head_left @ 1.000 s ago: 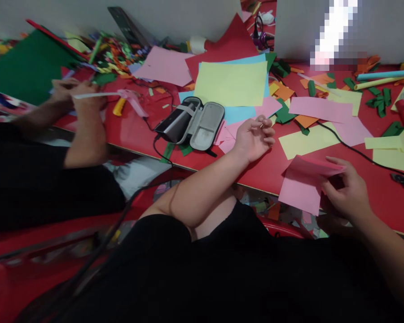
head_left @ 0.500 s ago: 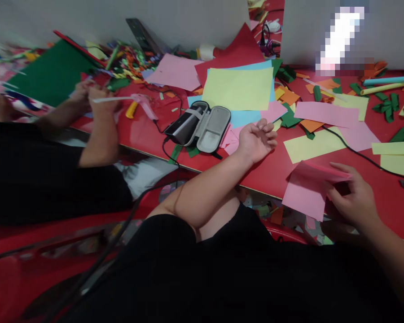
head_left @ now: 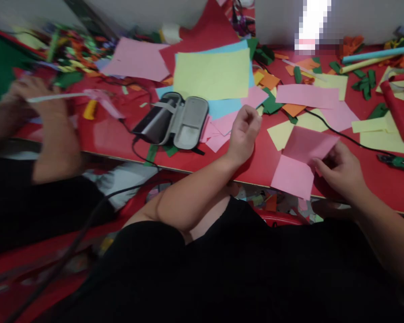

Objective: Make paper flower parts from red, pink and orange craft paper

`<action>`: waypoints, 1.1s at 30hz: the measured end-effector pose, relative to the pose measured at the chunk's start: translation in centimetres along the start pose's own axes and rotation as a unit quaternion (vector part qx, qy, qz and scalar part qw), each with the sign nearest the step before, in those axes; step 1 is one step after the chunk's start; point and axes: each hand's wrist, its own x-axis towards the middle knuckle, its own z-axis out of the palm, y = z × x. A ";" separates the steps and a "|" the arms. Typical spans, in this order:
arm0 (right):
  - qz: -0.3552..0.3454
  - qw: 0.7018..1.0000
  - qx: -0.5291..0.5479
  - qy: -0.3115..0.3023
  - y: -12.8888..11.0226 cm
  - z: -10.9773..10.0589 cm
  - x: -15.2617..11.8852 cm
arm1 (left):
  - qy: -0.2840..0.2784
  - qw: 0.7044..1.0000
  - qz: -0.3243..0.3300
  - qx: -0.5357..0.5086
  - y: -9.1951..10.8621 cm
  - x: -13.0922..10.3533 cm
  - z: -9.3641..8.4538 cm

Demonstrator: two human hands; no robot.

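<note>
A creased pink paper [head_left: 293, 177] stands partly unfolded at the table's front edge, its lower part reaching over the edge. My right hand [head_left: 343, 170] grips its right side between thumb and fingers. To the left, my left hand [head_left: 244, 134] is raised over the red table with its fingers curled in; whatever they might hold is too small to make out. Just left of that hand lie pink paper pieces [head_left: 218, 134] and an open grey case [head_left: 190, 123] with a dark device in it.
Yellow paper [head_left: 212, 74] lies on blue sheets behind the case. A black cable [head_left: 343, 134] crosses the right side towards a green cutter [head_left: 402, 162]. Another person's hands [head_left: 37, 96] work at the far left, near a pink glue gun [head_left: 104, 102].
The view has swung to the right. My left hand's fingers have curled in from a looser, palm-up pose. The pink paper in my right hand has opened wider.
</note>
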 end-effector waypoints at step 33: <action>-0.032 0.982 -0.137 -0.125 4.9 -17.1 -0.2 | -0.440 0.784 0.082 0.430 0.0 -2.2 1.0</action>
